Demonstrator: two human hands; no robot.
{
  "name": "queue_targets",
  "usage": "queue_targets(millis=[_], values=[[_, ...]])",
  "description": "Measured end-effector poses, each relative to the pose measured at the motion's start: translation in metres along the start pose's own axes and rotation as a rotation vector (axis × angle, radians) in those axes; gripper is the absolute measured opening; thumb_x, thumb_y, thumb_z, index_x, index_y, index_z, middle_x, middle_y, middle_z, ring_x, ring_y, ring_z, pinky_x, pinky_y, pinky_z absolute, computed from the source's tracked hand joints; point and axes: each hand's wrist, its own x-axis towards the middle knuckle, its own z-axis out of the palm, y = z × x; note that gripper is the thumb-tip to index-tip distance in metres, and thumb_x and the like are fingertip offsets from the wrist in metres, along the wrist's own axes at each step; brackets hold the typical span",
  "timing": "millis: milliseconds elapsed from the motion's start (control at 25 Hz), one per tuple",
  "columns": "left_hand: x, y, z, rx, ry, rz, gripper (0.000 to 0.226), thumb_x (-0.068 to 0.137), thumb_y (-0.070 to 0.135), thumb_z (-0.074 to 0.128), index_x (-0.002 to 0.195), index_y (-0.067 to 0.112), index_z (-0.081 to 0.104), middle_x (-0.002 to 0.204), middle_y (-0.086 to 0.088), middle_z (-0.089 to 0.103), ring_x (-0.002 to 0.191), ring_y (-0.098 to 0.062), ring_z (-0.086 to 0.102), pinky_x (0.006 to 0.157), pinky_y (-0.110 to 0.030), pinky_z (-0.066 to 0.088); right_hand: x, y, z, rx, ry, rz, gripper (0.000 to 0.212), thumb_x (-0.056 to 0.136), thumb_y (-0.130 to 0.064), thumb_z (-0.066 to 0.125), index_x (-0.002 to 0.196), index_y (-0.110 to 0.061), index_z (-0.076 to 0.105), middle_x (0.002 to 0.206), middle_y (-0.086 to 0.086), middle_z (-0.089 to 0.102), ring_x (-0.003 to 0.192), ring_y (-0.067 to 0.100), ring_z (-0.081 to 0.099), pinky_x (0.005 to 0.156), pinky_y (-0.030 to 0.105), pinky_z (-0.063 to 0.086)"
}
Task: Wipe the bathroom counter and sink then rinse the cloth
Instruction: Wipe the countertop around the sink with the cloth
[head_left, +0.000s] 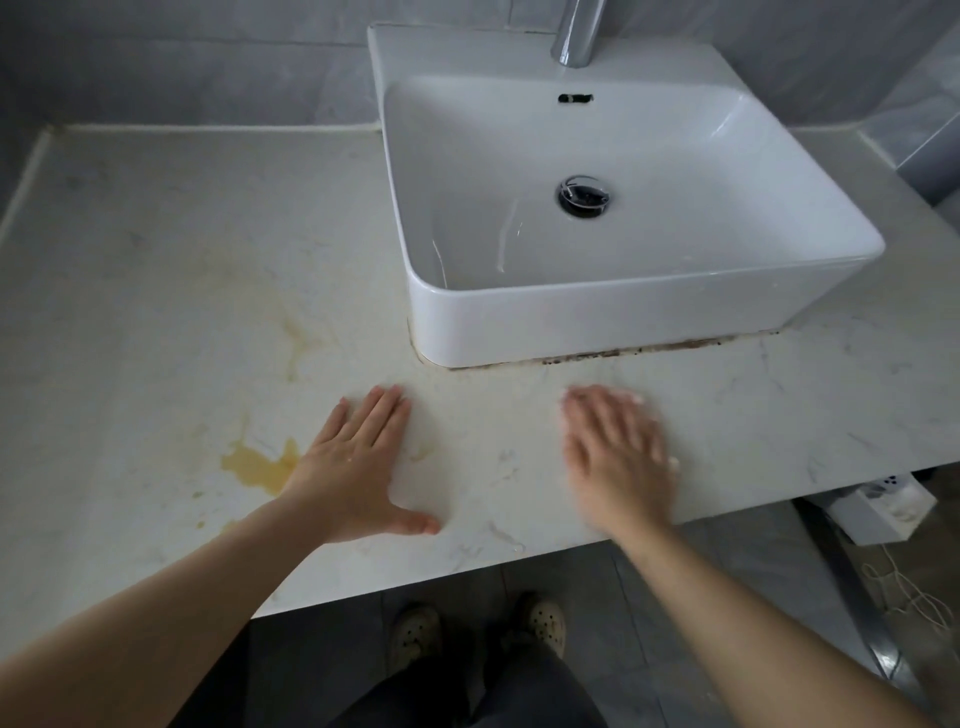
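Note:
The pale marble counter (171, 291) carries a yellow stain (260, 465) at its front left and fainter yellow streaks above it. A white rectangular vessel sink (597, 325) stands on the counter at the right, with a chrome drain (584, 195) and water streaks inside. My left hand (358, 467) lies flat, palm down, on the counter in front of the sink, just right of the stain. My right hand (618, 462) is also flat and palm down near the front edge, and it is blurred. I see no cloth in either hand or anywhere else.
A chrome tap (576, 31) rises behind the sink. Dark grime (623, 353) lines the sink's front base. Grey tiled walls close the back and left. Below the right edge sit a white box (883, 506) and a loose cord (904, 587). My feet stand under the counter's front edge.

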Motion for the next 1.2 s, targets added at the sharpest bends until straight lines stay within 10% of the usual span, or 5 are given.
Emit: queue_targets(millis=[120, 400, 640, 880, 1200], values=[[0.001, -0.001, 0.001, -0.024, 0.008, 0.001, 0.134, 0.044, 0.092, 0.024, 0.144, 0.015, -0.022, 0.141, 0.007, -0.035, 0.132, -0.012, -0.035, 0.112, -0.036, -0.019, 0.006, -0.008, -0.005, 0.129, -0.044, 0.387, 0.058, 0.093, -0.047, 0.008, 0.149, -0.035, 0.008, 0.160, -0.002, 0.004, 0.147, 0.027, -0.001, 0.118, 0.049, 0.000], [-0.005, 0.001, 0.007, -0.039, 0.077, -0.072, 0.142, 0.033, 0.100, 0.010, 0.147, 0.018, -0.012, 0.149, 0.006, -0.027, 0.133, -0.015, -0.033, 0.111, -0.036, -0.019, -0.011, -0.093, 0.007, 0.081, 0.045, -0.368, 0.045, 0.093, -0.042, 0.030, 0.136, -0.034, 0.043, 0.141, -0.005, 0.050, 0.131, 0.027, 0.045, 0.109, 0.048, 0.031], [-0.005, 0.000, 0.010, -0.066, 0.078, -0.084, 0.137, 0.034, 0.098, 0.009, 0.144, 0.021, -0.020, 0.142, 0.010, -0.033, 0.135, -0.016, -0.033, 0.112, -0.034, -0.019, 0.014, 0.006, 0.002, 0.105, 0.018, 0.357, 0.056, 0.094, -0.043, 0.013, 0.149, -0.033, 0.016, 0.159, -0.001, 0.015, 0.146, 0.026, 0.011, 0.117, 0.047, 0.005], [-0.004, 0.001, 0.008, -0.033, 0.048, -0.119, 0.132, 0.033, 0.100, 0.010, 0.129, 0.021, -0.034, 0.142, 0.007, -0.035, 0.132, -0.013, -0.035, 0.111, -0.031, -0.020, -0.017, -0.095, 0.005, 0.113, 0.090, -0.427, 0.046, 0.091, -0.042, 0.033, 0.135, -0.035, 0.045, 0.141, -0.005, 0.050, 0.131, 0.029, 0.046, 0.106, 0.048, 0.023], [-0.006, 0.005, 0.008, -0.013, 0.061, -0.158, 0.130, 0.041, 0.097, 0.023, 0.133, 0.024, -0.031, 0.141, 0.013, -0.034, 0.132, -0.008, -0.034, 0.109, -0.029, -0.023, 0.013, -0.034, 0.000, 0.113, 0.062, 0.138, 0.070, 0.083, -0.048, 0.005, 0.148, -0.030, 0.024, 0.156, 0.003, 0.023, 0.144, 0.031, 0.017, 0.115, 0.047, 0.000]])
